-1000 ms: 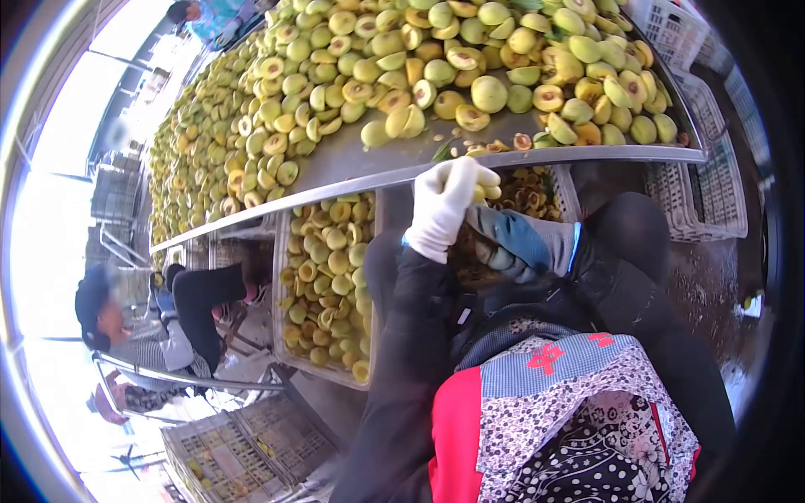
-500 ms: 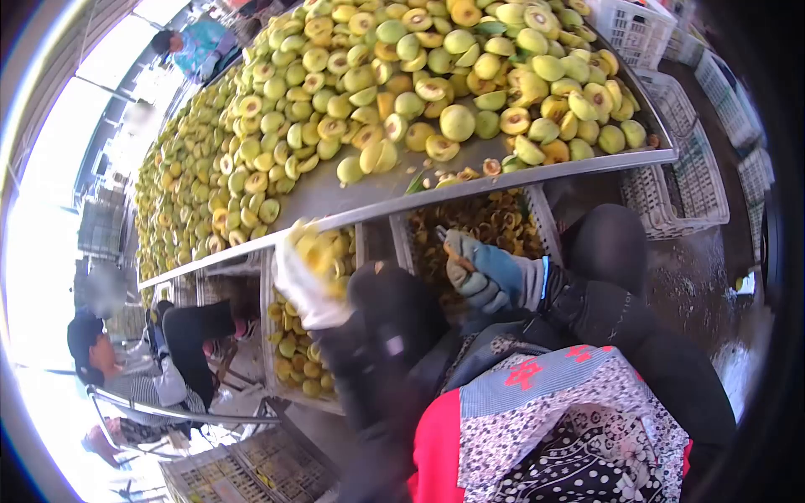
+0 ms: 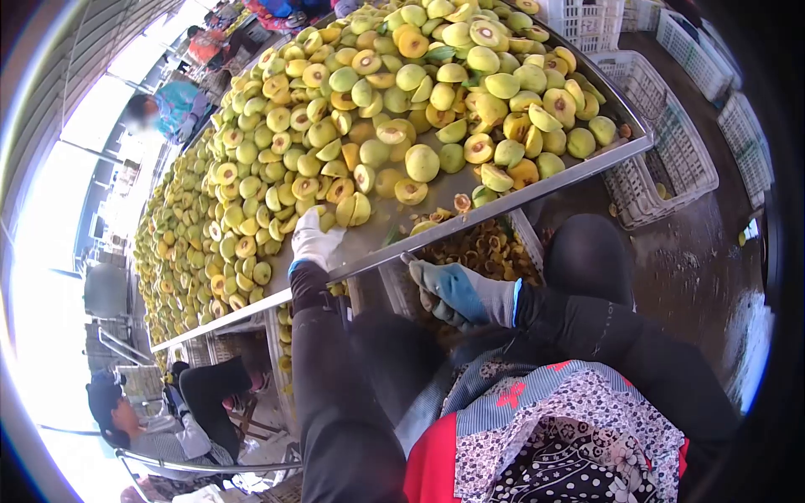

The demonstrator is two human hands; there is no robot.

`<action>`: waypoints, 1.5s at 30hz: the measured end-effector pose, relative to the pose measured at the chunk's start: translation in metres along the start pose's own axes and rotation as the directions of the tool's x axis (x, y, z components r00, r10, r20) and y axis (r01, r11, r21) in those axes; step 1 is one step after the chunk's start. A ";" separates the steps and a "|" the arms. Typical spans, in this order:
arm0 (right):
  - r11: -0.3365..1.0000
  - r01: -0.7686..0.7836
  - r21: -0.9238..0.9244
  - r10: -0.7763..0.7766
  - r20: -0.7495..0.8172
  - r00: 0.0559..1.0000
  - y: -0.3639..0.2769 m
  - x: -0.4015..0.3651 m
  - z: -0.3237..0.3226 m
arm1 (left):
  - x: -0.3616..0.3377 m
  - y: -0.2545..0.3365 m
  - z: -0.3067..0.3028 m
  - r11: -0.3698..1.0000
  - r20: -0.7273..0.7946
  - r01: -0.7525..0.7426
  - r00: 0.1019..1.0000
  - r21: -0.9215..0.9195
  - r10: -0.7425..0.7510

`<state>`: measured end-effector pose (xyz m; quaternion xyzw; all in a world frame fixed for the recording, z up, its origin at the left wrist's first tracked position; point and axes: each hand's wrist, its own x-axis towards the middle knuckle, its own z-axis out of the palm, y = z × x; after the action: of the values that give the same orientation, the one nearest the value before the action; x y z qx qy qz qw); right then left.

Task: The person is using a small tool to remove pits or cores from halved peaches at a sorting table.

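Note:
My left hand, in a white glove, reaches over the near edge of the metal table. Its fingers are stretched out at a yellow-green peach half and its neighbours; a firm grip does not show. My right hand, in a blue and grey glove, is closed just below the table edge around a small hand tool. Only the tool's tip shows past the fingers. Heaped over the table are many cut peaches, several with brown pit hollows facing up.
Under the table edge, near my right hand, stands a crate of brown pits and scraps. White plastic crates stand on the wet floor at right. A seated person is at lower left; other people sit along the table's far side.
My left hand has moved up from beside the lower crate, where it was blurred, onto the table among the peaches. My right hand has shifted slightly left and down, still closed on the tool.

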<state>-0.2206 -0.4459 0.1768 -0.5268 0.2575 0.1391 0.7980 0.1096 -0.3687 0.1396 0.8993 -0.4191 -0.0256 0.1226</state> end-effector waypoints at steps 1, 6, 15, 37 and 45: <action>0.999 0.001 -0.035 -0.001 -0.005 1.000 -0.009 -0.006 -0.001 | 0.001 -0.003 0.000 1.000 -0.032 0.015 0.999 -0.021 -0.015; 0.858 0.514 0.009 -0.499 -0.222 0.838 0.008 0.026 0.001 | -0.047 0.057 -0.056 0.337 0.235 0.275 0.959 -0.900 -0.155; 0.718 0.659 -0.224 -0.696 -0.227 0.681 0.009 0.025 0.004 | -0.115 0.150 -0.040 0.404 -0.009 -0.024 0.999 -0.915 0.038; 0.904 0.418 0.090 -0.419 -0.012 0.908 0.028 0.017 0.010 | -0.139 0.181 -0.024 0.065 -0.044 -0.031 0.978 -0.997 -0.204; 0.976 -0.106 0.192 0.026 0.377 0.926 0.002 -0.010 -0.010 | -0.137 0.168 -0.018 0.142 0.005 0.009 1.000 -0.990 -0.031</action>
<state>-0.2325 -0.4536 0.1781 -0.3954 0.1325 0.2354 0.8779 -0.1021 -0.3654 0.1899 0.6050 -0.2867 -0.2880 0.6847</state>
